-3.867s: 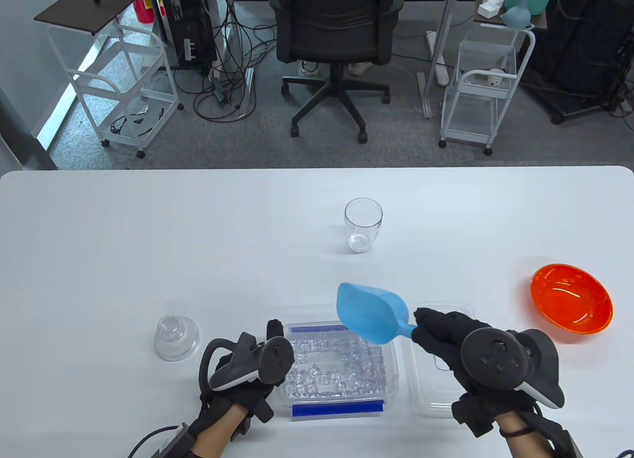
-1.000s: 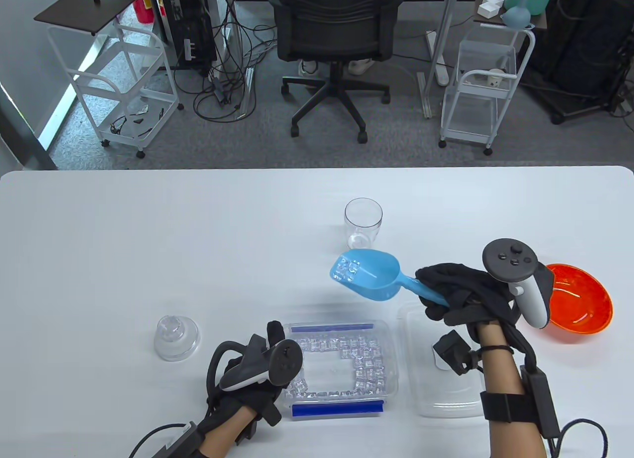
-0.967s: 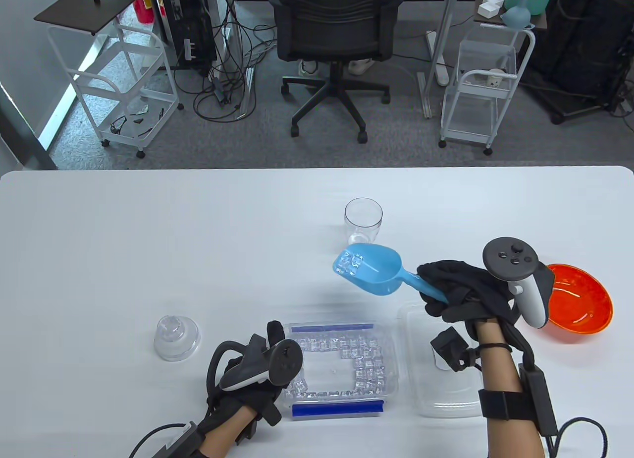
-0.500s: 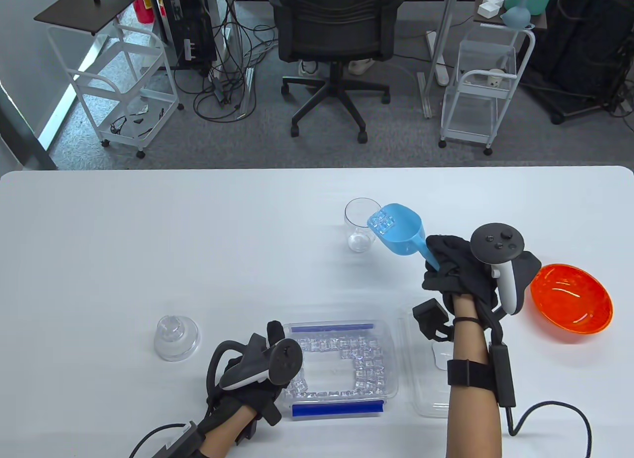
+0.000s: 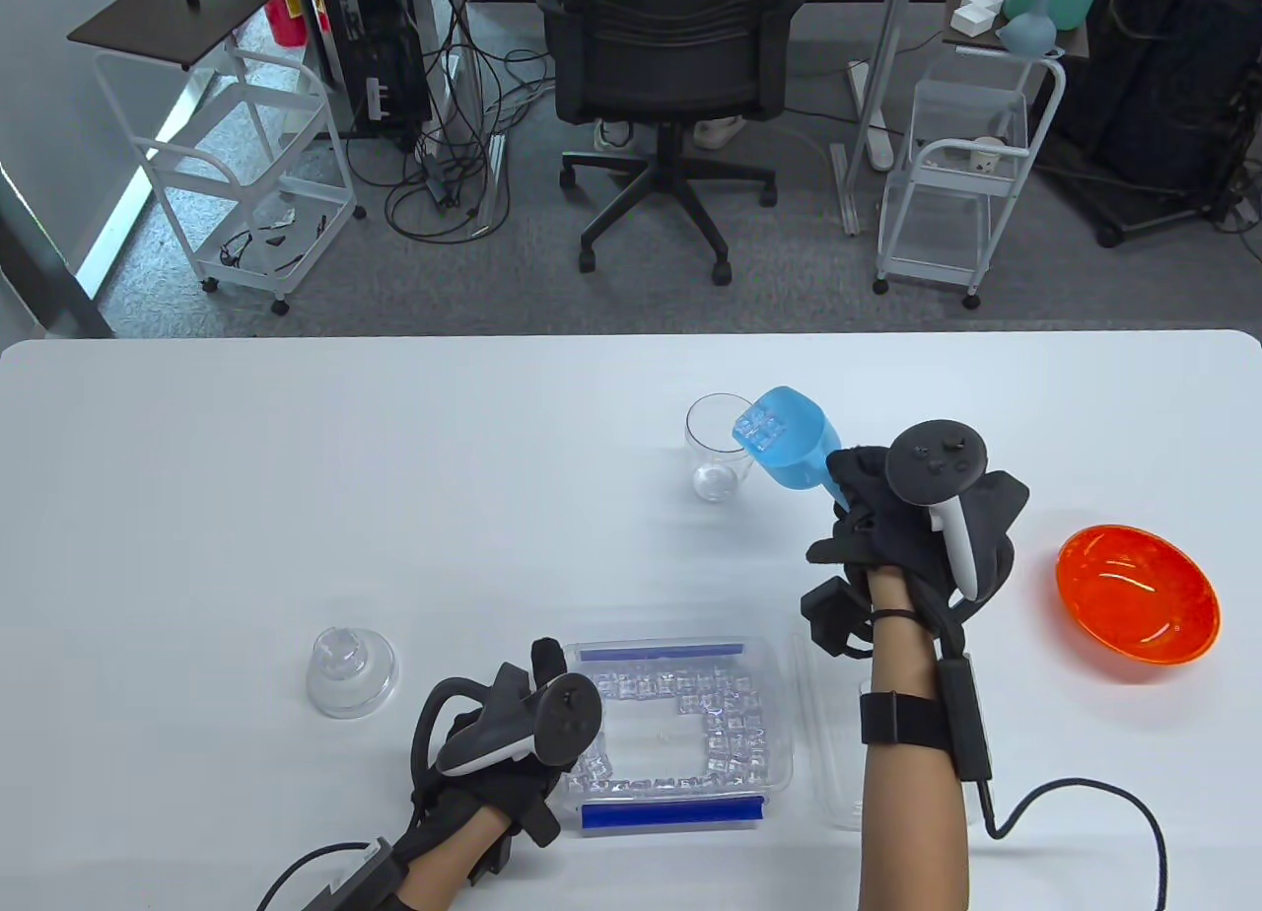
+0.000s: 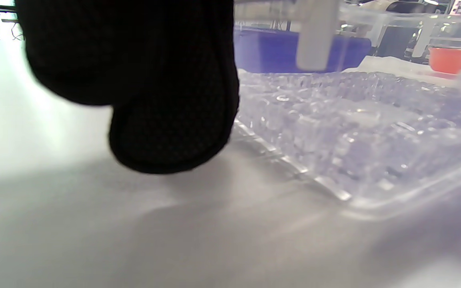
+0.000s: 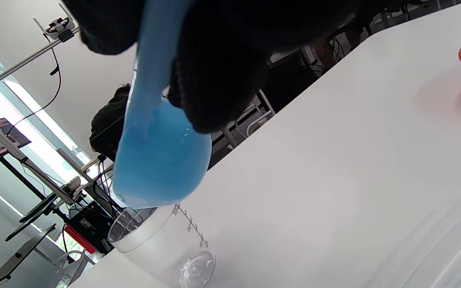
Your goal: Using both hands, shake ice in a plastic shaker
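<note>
The right hand (image 5: 892,531) grips the blue scoop (image 5: 784,440) of ice over the clear shaker (image 5: 723,446). The left hand (image 5: 493,753) rests beside the ice box (image 5: 779,743), its grip hidden. The shaker looks light, stiff and slippery; take it around its middle.

Right hand (image 5: 892,536) has carried the blue scoop (image 5: 789,443) from over the ice tray (image 5: 779,743) up to the clear cup (image 5: 712,448). Scoop now loaded with ice cubes (image 5: 759,425), mouth tipped over the cup's rim.

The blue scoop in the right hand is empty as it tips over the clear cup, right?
Not quite: the blue scoop is not empty. The table view shows ice cubes at its mouth, still inside. The rest holds: the right hand grips its handle and tips it over the clear cup.
</note>
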`<action>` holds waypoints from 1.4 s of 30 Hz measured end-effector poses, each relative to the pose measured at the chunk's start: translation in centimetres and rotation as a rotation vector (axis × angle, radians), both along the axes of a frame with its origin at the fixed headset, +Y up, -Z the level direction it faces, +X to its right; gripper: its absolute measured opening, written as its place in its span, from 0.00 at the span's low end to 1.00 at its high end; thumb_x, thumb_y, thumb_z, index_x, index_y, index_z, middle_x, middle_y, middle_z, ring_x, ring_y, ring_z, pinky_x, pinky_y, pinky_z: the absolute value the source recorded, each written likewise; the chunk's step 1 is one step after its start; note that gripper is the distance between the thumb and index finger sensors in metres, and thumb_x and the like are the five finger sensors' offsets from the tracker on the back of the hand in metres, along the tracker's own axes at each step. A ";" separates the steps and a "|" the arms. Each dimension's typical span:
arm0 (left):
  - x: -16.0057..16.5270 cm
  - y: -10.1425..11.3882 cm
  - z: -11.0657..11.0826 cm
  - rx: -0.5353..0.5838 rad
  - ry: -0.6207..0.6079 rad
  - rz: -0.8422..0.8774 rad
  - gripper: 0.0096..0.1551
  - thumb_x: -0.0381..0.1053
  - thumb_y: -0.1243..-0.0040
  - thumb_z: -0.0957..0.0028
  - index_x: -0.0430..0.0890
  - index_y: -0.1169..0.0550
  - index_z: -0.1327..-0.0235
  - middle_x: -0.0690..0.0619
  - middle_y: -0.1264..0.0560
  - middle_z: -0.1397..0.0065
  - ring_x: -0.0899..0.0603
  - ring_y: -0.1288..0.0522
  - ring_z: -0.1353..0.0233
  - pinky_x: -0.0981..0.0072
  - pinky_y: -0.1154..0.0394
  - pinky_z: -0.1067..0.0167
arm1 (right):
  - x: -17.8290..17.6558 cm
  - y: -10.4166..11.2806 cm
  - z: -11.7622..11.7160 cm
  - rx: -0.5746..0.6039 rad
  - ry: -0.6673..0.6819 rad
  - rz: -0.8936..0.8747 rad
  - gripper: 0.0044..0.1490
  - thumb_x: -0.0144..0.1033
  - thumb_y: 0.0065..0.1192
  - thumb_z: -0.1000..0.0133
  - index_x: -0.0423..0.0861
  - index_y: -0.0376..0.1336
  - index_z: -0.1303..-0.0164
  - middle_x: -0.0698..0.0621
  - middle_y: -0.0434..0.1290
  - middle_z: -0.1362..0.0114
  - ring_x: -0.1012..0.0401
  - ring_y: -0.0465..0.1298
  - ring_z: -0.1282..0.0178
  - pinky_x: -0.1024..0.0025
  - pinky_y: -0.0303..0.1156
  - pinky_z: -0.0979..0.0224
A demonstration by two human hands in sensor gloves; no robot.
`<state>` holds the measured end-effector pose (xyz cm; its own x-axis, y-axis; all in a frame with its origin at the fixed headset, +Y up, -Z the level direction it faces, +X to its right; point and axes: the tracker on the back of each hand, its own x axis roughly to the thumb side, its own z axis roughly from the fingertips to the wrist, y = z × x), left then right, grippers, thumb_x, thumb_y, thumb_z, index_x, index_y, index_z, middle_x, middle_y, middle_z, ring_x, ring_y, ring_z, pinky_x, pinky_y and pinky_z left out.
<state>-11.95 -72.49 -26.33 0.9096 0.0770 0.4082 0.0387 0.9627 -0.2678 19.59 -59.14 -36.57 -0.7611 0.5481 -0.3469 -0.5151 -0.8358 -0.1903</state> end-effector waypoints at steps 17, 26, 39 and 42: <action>0.0 0.0 0.0 0.002 0.000 -0.004 0.40 0.46 0.67 0.32 0.15 0.56 0.28 0.34 0.17 0.47 0.42 0.12 0.59 0.62 0.17 0.64 | -3.6 1.5 -0.3 0.043 0.028 0.313 0.30 0.48 0.56 0.40 0.43 0.71 0.34 0.51 0.82 0.56 0.62 0.84 0.69 0.77 0.79 0.68; 0.0 0.0 0.0 0.003 0.002 -0.004 0.40 0.46 0.67 0.32 0.15 0.56 0.28 0.34 0.16 0.47 0.42 0.12 0.59 0.62 0.17 0.64 | -6.0 1.5 0.1 0.108 0.079 0.552 0.30 0.48 0.56 0.40 0.44 0.70 0.34 0.51 0.82 0.55 0.61 0.84 0.68 0.75 0.79 0.66; 0.0 0.0 0.1 0.005 0.002 -0.005 0.40 0.46 0.67 0.32 0.15 0.56 0.28 0.34 0.16 0.47 0.42 0.12 0.59 0.62 0.17 0.64 | -7.8 1.7 1.2 0.183 0.156 0.658 0.30 0.49 0.55 0.40 0.45 0.70 0.33 0.52 0.81 0.54 0.61 0.84 0.66 0.75 0.80 0.65; 0.1 0.0 0.0 0.006 0.001 -0.009 0.40 0.46 0.67 0.32 0.15 0.56 0.28 0.34 0.16 0.47 0.42 0.12 0.59 0.62 0.17 0.64 | -7.8 2.0 2.5 0.222 0.226 0.631 0.30 0.48 0.55 0.40 0.45 0.70 0.34 0.52 0.82 0.55 0.61 0.85 0.67 0.75 0.80 0.66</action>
